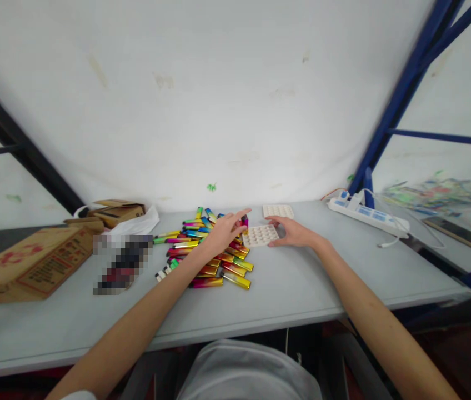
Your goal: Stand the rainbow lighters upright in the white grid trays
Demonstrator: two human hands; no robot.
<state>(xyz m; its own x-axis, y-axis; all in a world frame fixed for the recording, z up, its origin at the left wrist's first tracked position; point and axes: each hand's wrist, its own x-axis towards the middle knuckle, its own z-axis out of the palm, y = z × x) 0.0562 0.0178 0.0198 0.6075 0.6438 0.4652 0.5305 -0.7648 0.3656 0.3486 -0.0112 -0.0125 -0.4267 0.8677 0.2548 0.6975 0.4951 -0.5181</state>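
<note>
Head view, only one: worktop (294, 283) against the wall, main action near its middle, closer to the back edge than the front. White tray (260, 235) with rows of small holes lies flat there, just right of the lighter pile (186, 244). Left hand (222, 232) pinches a magenta-and-gold lighter (245, 223) upright at the tray's left end, index finger stretched out above; can't tell if its base sits in a hole. Right hand (294, 231) grips the tray's right end, thumb at the near corner, fingers at the far one. Second tray (277, 211) by the worktop's back edge, right of the pile. Doing it well, my judgement: right hand holds the tray still and flat, left keeps the lighter plumb over one hole, presses lightly straight down, lets go only once it stands by itself. Stray lighters crowding the tray's left edge could get knocked; left wrist best kept high.
</note>
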